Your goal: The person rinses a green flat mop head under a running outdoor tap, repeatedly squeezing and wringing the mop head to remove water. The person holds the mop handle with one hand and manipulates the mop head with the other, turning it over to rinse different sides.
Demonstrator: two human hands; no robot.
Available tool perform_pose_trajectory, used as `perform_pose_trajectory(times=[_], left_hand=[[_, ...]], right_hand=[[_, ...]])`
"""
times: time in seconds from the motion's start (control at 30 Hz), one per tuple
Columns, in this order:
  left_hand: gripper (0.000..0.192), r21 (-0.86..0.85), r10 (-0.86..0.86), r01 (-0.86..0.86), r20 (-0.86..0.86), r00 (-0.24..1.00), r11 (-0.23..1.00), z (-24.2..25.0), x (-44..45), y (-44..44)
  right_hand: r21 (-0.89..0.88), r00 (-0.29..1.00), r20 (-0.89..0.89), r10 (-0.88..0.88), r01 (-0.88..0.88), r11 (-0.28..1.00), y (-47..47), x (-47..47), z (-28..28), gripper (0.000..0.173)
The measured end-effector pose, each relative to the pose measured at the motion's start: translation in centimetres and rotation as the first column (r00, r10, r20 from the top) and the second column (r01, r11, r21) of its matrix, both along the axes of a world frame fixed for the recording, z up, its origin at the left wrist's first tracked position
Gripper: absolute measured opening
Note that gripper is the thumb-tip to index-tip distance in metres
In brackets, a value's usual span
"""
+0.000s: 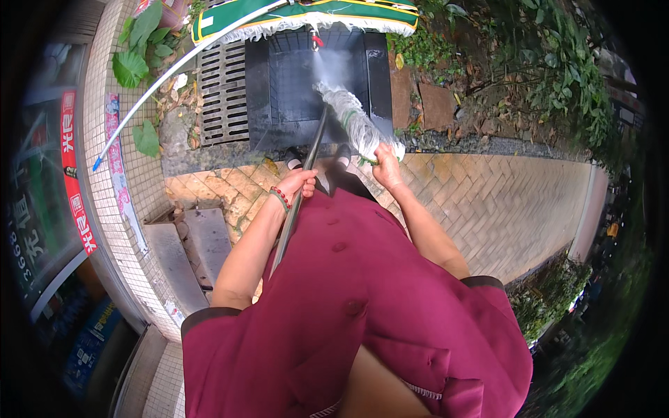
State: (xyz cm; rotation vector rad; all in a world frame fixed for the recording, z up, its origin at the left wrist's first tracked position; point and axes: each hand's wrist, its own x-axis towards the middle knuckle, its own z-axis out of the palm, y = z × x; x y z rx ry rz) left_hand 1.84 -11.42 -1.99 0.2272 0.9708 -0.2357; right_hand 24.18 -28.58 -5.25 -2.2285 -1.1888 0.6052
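Note:
My left hand [297, 187] is closed around a dark metal mop pole [317, 137], which slants from the sink down past my side. In my right hand [388, 168] is the lower end of a white string mop head [358, 121], its strands bunched and apparently twisted into a thick roll. The roll's far end lies over a dark tiled sink [292, 78], under water spraying [330, 65] from a tap with a red handle [316, 42]. Where the pole joins the mop head is hard to make out.
A green dust mop [308, 10] with white fringe lies across the sink's far side, its long white handle [172, 70] leaning left over the tiled wall [141, 190]. A slotted drain grate [225, 94] adjoins the sink. Stone slabs [209, 240] sit left; plants [564, 73] grow right of the paving [486, 204].

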Motion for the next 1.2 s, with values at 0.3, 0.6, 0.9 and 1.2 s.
perform_pose_trajectory(times=[0.3,0.6,0.9,1.2], left_hand=[[0.008,-0.109,-0.096,0.095,-0.001,0.995,0.989,4.9,-3.0,-1.5],[0.006,0.05,-0.108,0.105,0.06,0.992,0.993,5.8,-2.0,1.2],[0.01,-0.134,-0.012,0.019,0.054,0.998,0.991,2.9,-1.4,5.7],[0.013,-0.157,-0.033,0.03,-0.014,0.999,0.987,1.9,-2.5,8.4]], right_hand=[[-0.036,0.996,-0.081,0.029,-0.032,0.999,-2.4,-1.8,6.9,0.032],[0.132,0.997,0.067,-0.046,0.036,0.991,4.2,1.2,8.6,0.036],[-0.01,0.939,0.258,0.228,-0.234,0.972,13.1,-0.4,8.6,0.032],[-0.07,0.906,0.179,0.383,-0.377,0.924,17.2,-4.0,7.3,0.029]])
